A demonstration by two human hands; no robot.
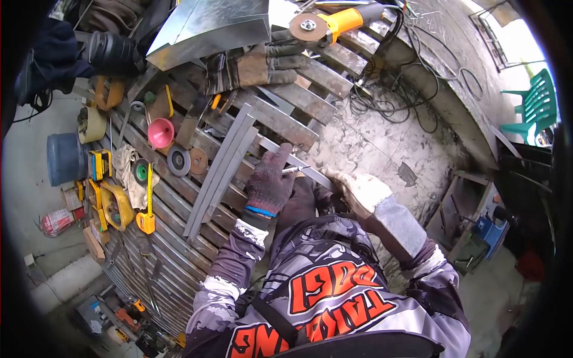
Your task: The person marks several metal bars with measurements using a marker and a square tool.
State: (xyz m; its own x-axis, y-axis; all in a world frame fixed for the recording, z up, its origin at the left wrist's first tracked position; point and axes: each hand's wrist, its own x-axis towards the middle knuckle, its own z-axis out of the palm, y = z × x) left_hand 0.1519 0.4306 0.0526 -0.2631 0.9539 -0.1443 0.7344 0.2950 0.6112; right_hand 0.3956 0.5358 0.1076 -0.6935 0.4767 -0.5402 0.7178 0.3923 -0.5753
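My left hand (268, 184), in a dark knit glove, is closed, its index finger reaching to a narrow flat metal bar (310, 172). A slim, whitish pen-like stick (293, 170) pokes out from between its fingers. My right hand (361, 191), in a pale leather glove with a long grey cuff, grips the bar's near end; its fingertips are partly hidden. The bar runs from the slatted metal table's edge toward my lap. Beside my left hand, grey metal strips (224, 170) lie side by side across the slats.
An angle grinder (334, 24) rests at the table's far edge near work gloves (256, 68) and a sheet-metal piece (212, 30). Leftward are a pink funnel (160, 132), grinding discs (178, 160) and a tape measure (145, 222). Cables (406, 98) trail on the right.
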